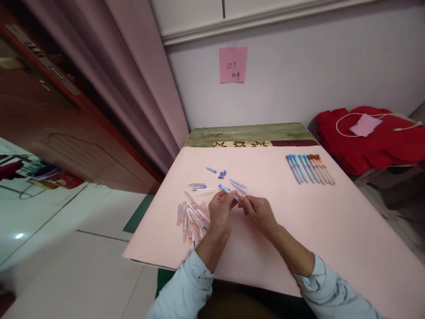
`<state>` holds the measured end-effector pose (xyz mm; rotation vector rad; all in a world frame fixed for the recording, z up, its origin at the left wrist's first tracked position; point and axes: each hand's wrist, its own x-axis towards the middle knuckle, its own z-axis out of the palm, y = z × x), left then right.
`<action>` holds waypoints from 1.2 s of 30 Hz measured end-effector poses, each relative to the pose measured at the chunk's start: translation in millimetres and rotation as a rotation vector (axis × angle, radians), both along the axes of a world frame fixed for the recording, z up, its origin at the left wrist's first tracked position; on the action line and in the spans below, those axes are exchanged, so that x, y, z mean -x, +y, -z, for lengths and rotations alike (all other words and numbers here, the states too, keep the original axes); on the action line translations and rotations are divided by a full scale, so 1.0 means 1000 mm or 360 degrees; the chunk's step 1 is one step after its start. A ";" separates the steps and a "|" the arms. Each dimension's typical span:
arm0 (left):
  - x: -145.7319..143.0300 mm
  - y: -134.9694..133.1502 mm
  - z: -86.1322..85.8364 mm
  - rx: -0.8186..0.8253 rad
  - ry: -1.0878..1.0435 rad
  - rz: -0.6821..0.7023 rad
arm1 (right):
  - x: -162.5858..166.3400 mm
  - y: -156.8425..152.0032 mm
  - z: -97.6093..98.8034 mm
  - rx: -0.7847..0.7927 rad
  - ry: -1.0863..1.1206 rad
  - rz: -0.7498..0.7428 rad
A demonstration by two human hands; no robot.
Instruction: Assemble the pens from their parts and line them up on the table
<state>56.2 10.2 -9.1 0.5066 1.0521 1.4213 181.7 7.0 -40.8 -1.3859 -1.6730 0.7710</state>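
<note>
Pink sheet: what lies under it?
At its far edge a green tabletop and a star-patterned strip show beyond the pink sheet. Everywhere else the sheet covers the table, including below the left hand and right hand holding the blue pen.

The pen part [228,191] between your left hand [221,213] and right hand [260,212] is bright blue. Just left of your left hand, the heap of barrels [194,220] is pinkish-clear with red flecks. Up past your right hand, the row of pens [310,168] goes blue, teal, then brown. The sheet [315,221] underneath is plain pale pink, and your sleeves [186,288] are light blue.
</note>
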 end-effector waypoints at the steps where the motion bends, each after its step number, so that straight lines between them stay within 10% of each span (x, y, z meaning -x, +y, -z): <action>1: -0.001 -0.001 0.001 -0.0028 -0.0011 0.0016 | 0.001 0.000 0.000 0.0036 0.0045 -0.0007; 20: 0.009 0.001 0.001 0.0019 -0.0032 -0.0061 | 0.002 0.001 0.006 0.0532 0.0784 -0.0129; 28: 0.014 0.001 0.002 0.0006 -0.0038 -0.0075 | 0.003 0.001 0.004 0.0272 0.0638 -0.0027; 36: 0.018 0.001 0.002 -0.0012 -0.0038 0.0025 | 0.004 -0.002 0.003 0.0554 0.0677 -0.0298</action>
